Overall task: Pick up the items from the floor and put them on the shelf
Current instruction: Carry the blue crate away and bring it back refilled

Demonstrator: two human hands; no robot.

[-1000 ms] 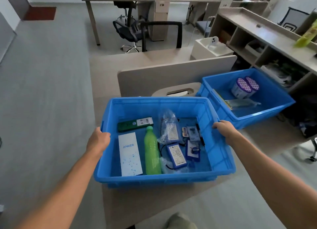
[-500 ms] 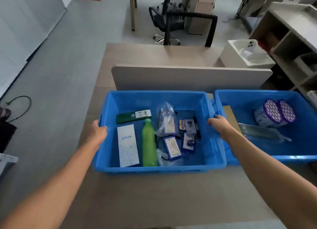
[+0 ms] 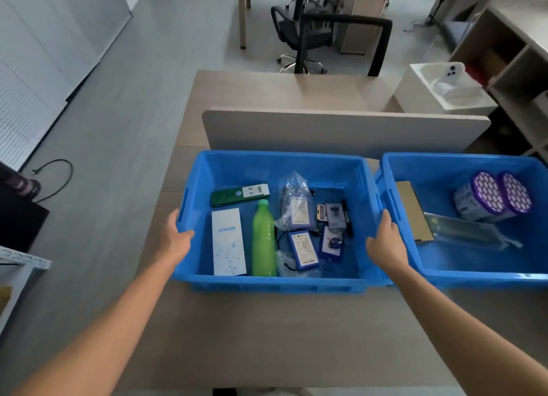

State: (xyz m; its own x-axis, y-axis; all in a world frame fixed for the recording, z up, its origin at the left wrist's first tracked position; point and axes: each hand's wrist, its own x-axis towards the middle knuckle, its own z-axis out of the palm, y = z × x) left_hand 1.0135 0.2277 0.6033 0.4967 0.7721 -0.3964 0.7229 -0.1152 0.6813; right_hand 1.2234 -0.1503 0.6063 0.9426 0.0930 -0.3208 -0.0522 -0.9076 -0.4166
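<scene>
Your left hand grips the left rim of the blue bin, thumb hooked inside, and your right hand grips the right rim. The bin sits at the desk's back edge, by the divider panel, just beside a second blue bin. Inside it, a green bottle lies beside a white Anker box.

1. Both bare forearms reach forward from the lower corners of the view and draw slightly toward each other. The wrists are straight.
2. The left hand grips the left wall of the blue rectangular plastic bin. Its thumb is hooked over the rim to the inside, and its fingers are hidden on the outer side.
3. The right hand grips the bin's right wall with the back of the hand up. Its thumb lies inside the rim and its fingers curl over the outside.
</scene>
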